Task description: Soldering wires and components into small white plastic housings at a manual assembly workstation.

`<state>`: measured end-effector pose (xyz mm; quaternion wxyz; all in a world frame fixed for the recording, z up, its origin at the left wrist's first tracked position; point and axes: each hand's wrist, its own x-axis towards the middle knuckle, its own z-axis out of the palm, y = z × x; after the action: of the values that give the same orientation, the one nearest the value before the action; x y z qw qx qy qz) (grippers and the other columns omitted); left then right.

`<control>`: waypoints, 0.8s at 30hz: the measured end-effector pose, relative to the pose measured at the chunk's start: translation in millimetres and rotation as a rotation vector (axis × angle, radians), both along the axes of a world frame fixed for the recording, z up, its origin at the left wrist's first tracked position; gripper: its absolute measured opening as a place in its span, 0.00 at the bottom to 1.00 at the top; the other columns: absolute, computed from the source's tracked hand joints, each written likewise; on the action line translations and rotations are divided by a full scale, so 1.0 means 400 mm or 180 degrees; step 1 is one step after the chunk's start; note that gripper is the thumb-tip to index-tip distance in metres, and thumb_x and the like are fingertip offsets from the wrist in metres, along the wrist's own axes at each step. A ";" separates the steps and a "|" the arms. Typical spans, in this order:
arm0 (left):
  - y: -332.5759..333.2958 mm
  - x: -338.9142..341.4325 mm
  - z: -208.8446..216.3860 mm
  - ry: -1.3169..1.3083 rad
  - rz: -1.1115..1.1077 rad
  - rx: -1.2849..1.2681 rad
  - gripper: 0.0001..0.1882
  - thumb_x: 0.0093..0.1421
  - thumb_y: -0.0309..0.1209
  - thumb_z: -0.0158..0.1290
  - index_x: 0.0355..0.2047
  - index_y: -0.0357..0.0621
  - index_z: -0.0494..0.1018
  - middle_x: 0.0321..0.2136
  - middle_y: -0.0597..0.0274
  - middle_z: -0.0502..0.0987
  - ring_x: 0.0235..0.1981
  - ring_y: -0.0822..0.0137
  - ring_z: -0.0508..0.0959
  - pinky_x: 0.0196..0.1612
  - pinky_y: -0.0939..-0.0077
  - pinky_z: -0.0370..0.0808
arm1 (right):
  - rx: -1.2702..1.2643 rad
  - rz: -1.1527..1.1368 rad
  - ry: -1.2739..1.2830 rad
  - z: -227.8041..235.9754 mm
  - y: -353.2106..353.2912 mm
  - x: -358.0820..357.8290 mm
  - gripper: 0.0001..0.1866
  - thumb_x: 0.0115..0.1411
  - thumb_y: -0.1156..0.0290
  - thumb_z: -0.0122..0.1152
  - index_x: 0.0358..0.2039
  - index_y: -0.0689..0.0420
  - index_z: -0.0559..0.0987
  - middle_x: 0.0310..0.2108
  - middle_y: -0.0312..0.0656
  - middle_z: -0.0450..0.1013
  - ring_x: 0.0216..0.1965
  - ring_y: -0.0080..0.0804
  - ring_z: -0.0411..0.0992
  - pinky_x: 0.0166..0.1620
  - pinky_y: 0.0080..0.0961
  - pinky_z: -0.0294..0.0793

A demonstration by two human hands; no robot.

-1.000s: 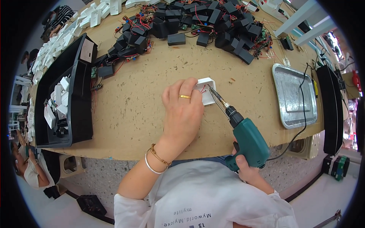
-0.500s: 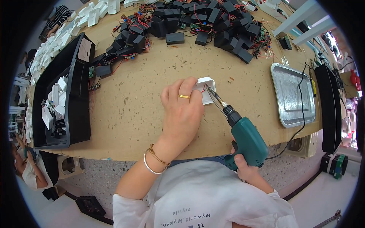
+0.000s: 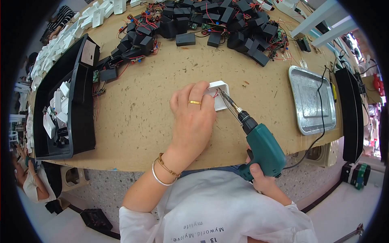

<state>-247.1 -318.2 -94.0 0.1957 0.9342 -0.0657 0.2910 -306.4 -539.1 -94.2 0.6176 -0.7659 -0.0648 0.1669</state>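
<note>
**Screwdriver Bit Set Into White Casing on Fibreboard Bench**

The left hand (image 3: 193, 117) lay flat over a small square white plastic casing (image 3: 219, 94), its fingers pressed close together and bearing down on the casing's left part, a gold ring on one finger. The casing sat on the brown fibreboard worktable (image 3: 142, 117), near its middle. The right hand (image 3: 261, 178) was wrapped tight around the grip of a teal electric screwdriver (image 3: 261, 148), fingers curled shut on it at the table's near edge. The driver's slim metal bit slanted up and left, its tip inside the casing. A rectangular silver metal tray (image 3: 311, 100) lay to the right. A heap of black modules with red wires (image 3: 202, 24) stretched along the far side, and a long black plastic bin (image 3: 77, 109) holding white parts stood at the left.
</note>
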 end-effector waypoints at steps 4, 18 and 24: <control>-0.002 0.001 -0.002 -0.0029 0.0012 0.0111 0.10 0.44 0.23 0.54 0.29 0.37 0.68 0.45 0.56 0.66 0.47 0.56 0.66 0.50 0.57 0.59 | 0.0011 -0.0029 -0.0042 -0.002 0.002 -0.002 0.37 0.54 0.43 0.57 0.51 0.64 0.68 0.36 0.37 0.67 0.33 0.23 0.64 0.35 0.22 0.64; -0.001 -0.001 0.002 0.0062 -0.0051 0.0042 0.11 0.44 0.23 0.54 0.29 0.38 0.68 0.46 0.56 0.65 0.48 0.56 0.65 0.51 0.57 0.58 | 0.0260 -0.0189 -0.0506 -0.018 0.002 0.008 0.15 0.51 0.65 0.66 0.32 0.62 0.74 0.24 0.37 0.72 0.25 0.24 0.68 0.29 0.21 0.68; 0.000 0.000 0.001 0.0087 -0.0066 0.0082 0.10 0.45 0.24 0.54 0.30 0.37 0.69 0.45 0.56 0.65 0.47 0.56 0.65 0.51 0.57 0.58 | 0.0254 -0.0195 -0.0475 -0.006 0.011 0.011 0.15 0.51 0.66 0.66 0.33 0.61 0.74 0.25 0.36 0.71 0.25 0.23 0.68 0.30 0.21 0.68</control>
<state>-247.2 -318.3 -93.4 0.1875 0.9398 -0.0765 0.2753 -302.1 -534.6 -96.8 0.6459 -0.7526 -0.0938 0.0877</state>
